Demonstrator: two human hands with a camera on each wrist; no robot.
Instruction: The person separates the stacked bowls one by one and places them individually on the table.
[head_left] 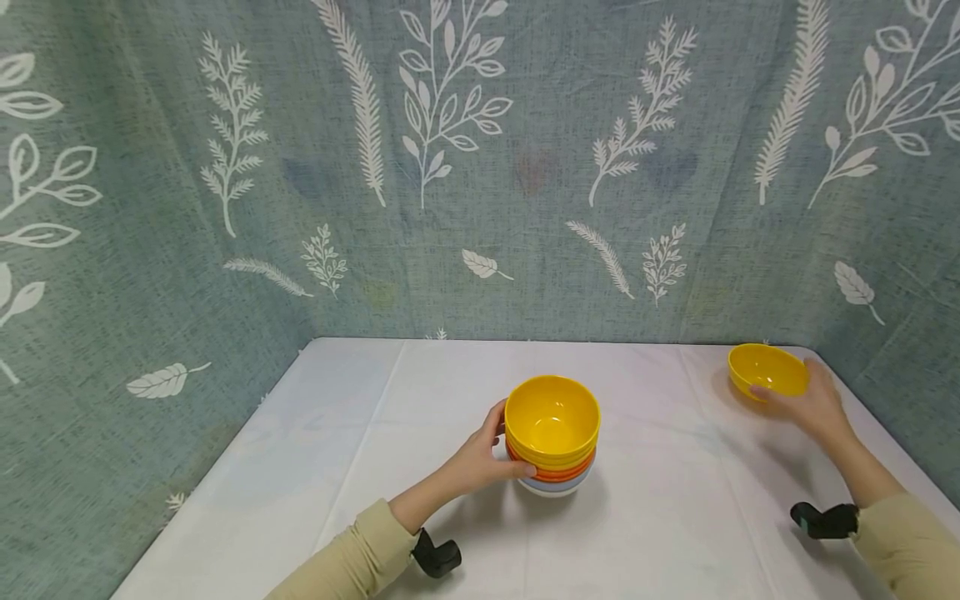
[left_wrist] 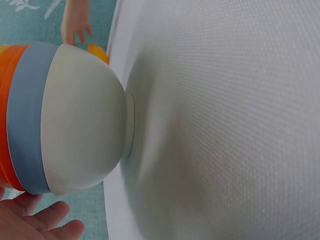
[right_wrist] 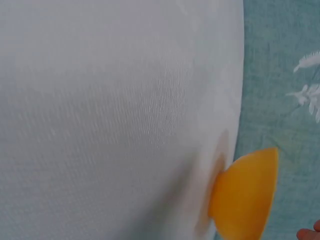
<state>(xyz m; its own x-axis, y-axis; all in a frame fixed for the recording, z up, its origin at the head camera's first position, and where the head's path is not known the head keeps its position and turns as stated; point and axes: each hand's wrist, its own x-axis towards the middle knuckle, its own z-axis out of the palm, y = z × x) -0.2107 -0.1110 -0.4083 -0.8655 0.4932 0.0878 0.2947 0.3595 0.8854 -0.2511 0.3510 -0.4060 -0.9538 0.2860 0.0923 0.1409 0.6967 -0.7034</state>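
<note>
In the head view, my left hand (head_left: 476, 462) is gripping a stack of bowls (head_left: 553, 429) at the middle of the table (head_left: 652, 517). My right hand (head_left: 813, 408) is hovering, fingers apart, by the rim of a yellow bowl (head_left: 768, 371) near the far right corner. The bowls are looking stiff, probably light, slippery from their gloss.

In the left wrist view, a white bowl (left_wrist: 85, 120) is forming the stack's base; cupping low should be steadying everything.

In the right wrist view, the yellow bowl is standing upright, its rim offering the surest pinch.

Grey-green fabric (head_left: 540, 308) printed with white leafy sprigs (head_left: 233, 125) hangs around the worktop (head_left: 660, 517), which wears a creased white tablecloth (head_left: 420, 392).
</note>
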